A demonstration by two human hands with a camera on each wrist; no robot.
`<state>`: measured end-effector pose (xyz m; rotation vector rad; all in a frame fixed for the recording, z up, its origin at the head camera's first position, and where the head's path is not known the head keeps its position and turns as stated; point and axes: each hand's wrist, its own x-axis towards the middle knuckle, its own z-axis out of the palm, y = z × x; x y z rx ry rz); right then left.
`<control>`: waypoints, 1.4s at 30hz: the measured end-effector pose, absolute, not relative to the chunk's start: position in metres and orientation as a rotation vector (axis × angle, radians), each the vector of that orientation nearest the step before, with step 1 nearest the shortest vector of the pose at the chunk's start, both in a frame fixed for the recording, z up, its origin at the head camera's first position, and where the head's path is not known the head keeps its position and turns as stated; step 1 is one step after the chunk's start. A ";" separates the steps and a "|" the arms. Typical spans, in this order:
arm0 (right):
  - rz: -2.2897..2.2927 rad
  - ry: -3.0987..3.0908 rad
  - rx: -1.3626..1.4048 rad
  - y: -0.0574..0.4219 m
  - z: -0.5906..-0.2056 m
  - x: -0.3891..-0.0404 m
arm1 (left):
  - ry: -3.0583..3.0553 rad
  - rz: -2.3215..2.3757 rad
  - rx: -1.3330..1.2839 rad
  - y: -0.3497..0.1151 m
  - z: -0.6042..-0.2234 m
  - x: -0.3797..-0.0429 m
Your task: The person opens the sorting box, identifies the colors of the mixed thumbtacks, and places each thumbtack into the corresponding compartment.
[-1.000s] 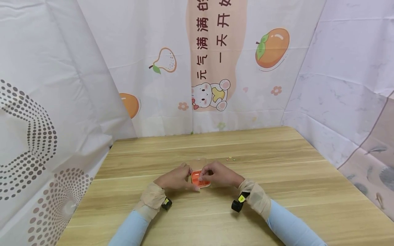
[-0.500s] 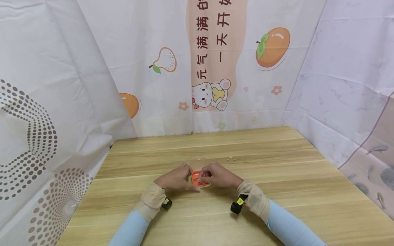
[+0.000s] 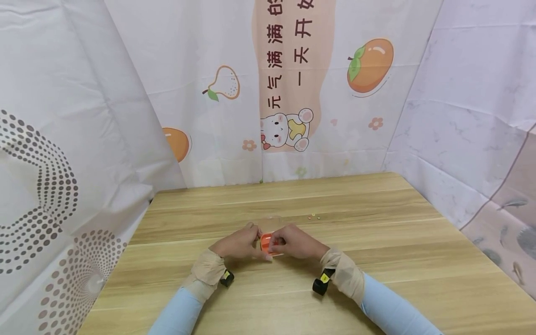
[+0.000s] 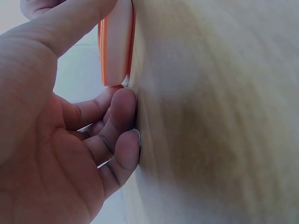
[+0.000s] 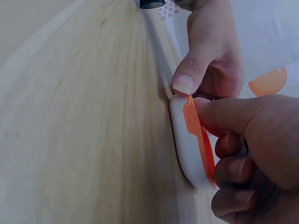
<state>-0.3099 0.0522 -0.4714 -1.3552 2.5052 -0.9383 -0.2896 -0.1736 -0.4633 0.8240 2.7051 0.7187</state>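
A small white pill box (image 3: 266, 242) with an orange inside lies on the wooden table, its clear lid (image 3: 270, 224) swung up at the far side. My left hand (image 3: 238, 243) holds the box at its left end. In the right wrist view, the left thumb presses the corner of the white case (image 5: 184, 140). My right hand (image 3: 299, 243) reaches over the box from the right, with thumb and fingertips down at the orange interior and the other fingers curled. Whether anything is pinched between those fingertips is hidden. The left wrist view shows the box edge (image 4: 117, 51) beside the curled left fingers.
Several tiny coloured pieces (image 3: 313, 217) lie on the table (image 3: 356, 218) behind and to the right of the box. Printed curtains (image 3: 209, 139) hang behind the table and at both sides.
My right hand has shifted slightly left and toward me over the box, and its wrist has turned a little. The left hand and the box stay nearly still.
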 end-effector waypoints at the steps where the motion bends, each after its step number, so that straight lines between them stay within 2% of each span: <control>1: -0.939 2.506 -1.356 0.052 -0.471 -0.310 | 2.705 0.718 0.823 -0.174 -0.463 -0.290; 21: -0.961 2.505 -1.281 0.063 -0.464 -0.315 | 2.697 0.720 0.806 -0.173 -0.465 -0.289; 42: -0.962 2.558 -1.234 0.088 -0.462 -0.338 | 2.693 0.731 0.802 -0.173 -0.463 -0.290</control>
